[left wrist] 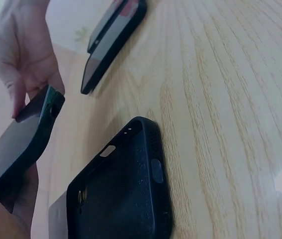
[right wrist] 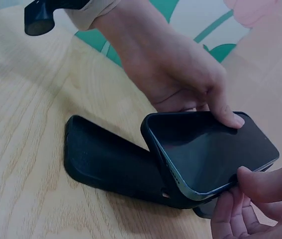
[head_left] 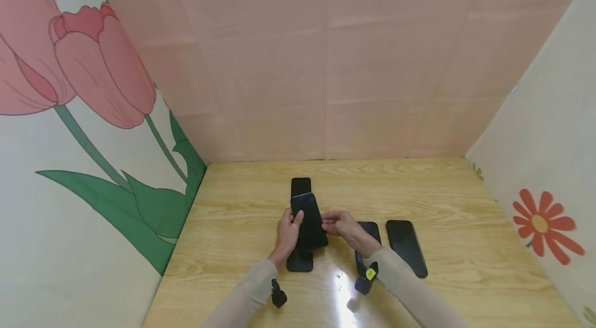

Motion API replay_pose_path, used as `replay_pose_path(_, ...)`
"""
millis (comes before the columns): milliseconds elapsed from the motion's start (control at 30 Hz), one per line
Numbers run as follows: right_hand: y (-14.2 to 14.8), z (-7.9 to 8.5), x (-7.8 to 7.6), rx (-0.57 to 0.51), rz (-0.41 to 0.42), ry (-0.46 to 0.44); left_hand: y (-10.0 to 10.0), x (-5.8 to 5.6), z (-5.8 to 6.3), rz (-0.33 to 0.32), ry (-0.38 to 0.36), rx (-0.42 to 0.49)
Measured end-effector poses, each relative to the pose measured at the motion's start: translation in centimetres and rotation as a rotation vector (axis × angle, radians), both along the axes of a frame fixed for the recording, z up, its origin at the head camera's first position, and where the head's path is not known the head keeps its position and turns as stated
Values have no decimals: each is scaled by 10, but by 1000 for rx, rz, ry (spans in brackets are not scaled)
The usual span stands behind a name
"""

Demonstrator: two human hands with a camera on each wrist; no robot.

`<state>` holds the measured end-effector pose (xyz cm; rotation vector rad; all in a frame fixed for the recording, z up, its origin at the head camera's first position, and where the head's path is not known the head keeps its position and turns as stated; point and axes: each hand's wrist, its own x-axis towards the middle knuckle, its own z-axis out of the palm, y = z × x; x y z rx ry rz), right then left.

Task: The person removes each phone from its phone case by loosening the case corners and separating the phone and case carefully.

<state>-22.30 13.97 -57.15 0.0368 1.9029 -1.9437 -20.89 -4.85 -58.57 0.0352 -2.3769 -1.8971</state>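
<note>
A smartphone with a dark screen is raised over the table, tilted, in a black case. One corner stands proud of the case in the right wrist view, where a greenish phone edge shows. My left hand grips its left side, thumb on the screen. At the opposite edge, my right hand pinches the phone and case, with the thumb on top and fingers curled below. Beneath lies an empty black phone case, its hollow side up and cutouts showing. Another dark phone lies just beyond that case.
Two more dark phones lie to the right on the wooden table: one phone partly under my right wrist, another phone beside it. A pink wall stands behind, with flower-patterned walls on both sides.
</note>
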Motion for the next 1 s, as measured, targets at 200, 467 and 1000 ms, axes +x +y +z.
replay_pose_path(200, 1, -4, 0, -40, 27, -6, 1, -2, -1, -10, -12, 46)
replay_pose_path(467, 4, -8, 2, 6, 35, 33, 0, 5, 13, -73, -4, 72)
replay_pose_path(1000, 2, -9, 5, 70, -48, 3, -2, -1, -1, -93, -23, 37)
